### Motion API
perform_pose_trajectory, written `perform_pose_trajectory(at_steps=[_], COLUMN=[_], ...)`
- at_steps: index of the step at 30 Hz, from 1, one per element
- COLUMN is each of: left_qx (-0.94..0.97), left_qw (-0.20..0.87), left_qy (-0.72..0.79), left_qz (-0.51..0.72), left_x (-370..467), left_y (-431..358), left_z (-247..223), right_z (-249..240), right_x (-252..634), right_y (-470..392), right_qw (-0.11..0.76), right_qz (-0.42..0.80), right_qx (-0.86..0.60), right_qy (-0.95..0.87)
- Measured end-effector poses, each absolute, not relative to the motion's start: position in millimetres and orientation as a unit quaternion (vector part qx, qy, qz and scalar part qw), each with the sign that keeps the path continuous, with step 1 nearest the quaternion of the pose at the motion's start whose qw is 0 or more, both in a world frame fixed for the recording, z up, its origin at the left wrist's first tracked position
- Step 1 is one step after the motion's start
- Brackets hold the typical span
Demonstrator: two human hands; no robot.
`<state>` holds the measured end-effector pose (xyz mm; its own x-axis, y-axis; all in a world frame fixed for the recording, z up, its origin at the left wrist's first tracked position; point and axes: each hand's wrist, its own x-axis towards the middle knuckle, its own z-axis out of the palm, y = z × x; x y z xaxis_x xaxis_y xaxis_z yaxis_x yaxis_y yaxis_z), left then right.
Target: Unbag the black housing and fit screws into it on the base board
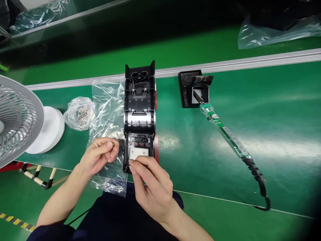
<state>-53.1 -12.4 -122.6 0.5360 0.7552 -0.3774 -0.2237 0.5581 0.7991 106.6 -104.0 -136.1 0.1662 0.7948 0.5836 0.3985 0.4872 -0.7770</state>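
Two hands over glossy green belt, aluminium rail behind.

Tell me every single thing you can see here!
black plastic housing: one, black with red sides, middle of the green bench.
white plate: one, white, at the housing's near end.
clear plastic sheet: one, see-through, left of the housing and under it.
bag of small metal parts: one, clear, silvery inside, far left.
fan: one, white, left edge.
electric screwdriver: one, green and black, right, tip in a black holder.
left hand: fingers pinch a tiny metal part.
right hand: fingers touch the white plate.
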Motion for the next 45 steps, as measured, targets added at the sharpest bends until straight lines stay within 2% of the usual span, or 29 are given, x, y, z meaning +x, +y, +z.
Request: perform_pose_trajectory(at_steps=[4, 9, 16, 19, 27, 32, 34, 38, 40, 42, 45], left_qx=[0.332, 0.332, 0.260, 0.258, 0.450, 0.561, 0.644, 0.735, 0.749, 0.739, 0.720], left_qw=[0.843, 0.834, 0.803, 0.776, 0.676, 0.637, 0.556, 0.175, 0.066, 0.047, 0.068], left_qy=[0.329, 0.346, 0.426, 0.461, 0.468, 0.431, 0.419, 0.528, 0.593, 0.658, 0.689], left_qz=[0.265, 0.273, 0.326, 0.344, 0.347, 0.308, 0.317, 0.388, 0.287, 0.137, 0.042], left_x=[-44.5, -35.2, -21.6, -19.6, -29.3, -40.0, -54.7, -102.4, -121.9, -132.5, -135.5], left_y=[-24.0, -36.9, -63.2, -71.6, -82.7, -70.2, -48.2, 24.4, 61.6, 88.9, 108.0], left_z=[-120.8, -120.0, -120.4, -120.2, -126.3, -115.8, -107.6, -107.2, -117.0, -127.5, -137.6], right_z=[-132.0, -133.2, -146.6, -148.3, -142.0, -141.9, -145.4, -152.2, -153.7, -154.6, -156.4], right_x=[104.1, 100.7, 100.9, 101.7, 106.5, 108.7, 116.8, 143.4, 152.8, 155.4, 150.4], right_y=[-101.1, -98.8, -104.6, -105.3, -106.8, -102.0, -97.2, -85.8, -79.3, -72.2, -62.1], right_qw=[0.613, 0.638, 0.551, 0.516, 0.525, 0.516, 0.510, 0.467, 0.436, 0.400, 0.353], right_qz=[0.213, 0.213, 0.043, 0.021, 0.144, 0.088, 0.042, -0.074, -0.098, -0.100, -0.094], right_qx=[-0.469, -0.447, -0.510, -0.516, -0.498, -0.492, -0.508, -0.568, -0.581, -0.588, -0.596], right_qy=[-0.598, -0.590, -0.659, -0.684, -0.674, -0.695, -0.693, -0.673, -0.681, -0.696, -0.715])
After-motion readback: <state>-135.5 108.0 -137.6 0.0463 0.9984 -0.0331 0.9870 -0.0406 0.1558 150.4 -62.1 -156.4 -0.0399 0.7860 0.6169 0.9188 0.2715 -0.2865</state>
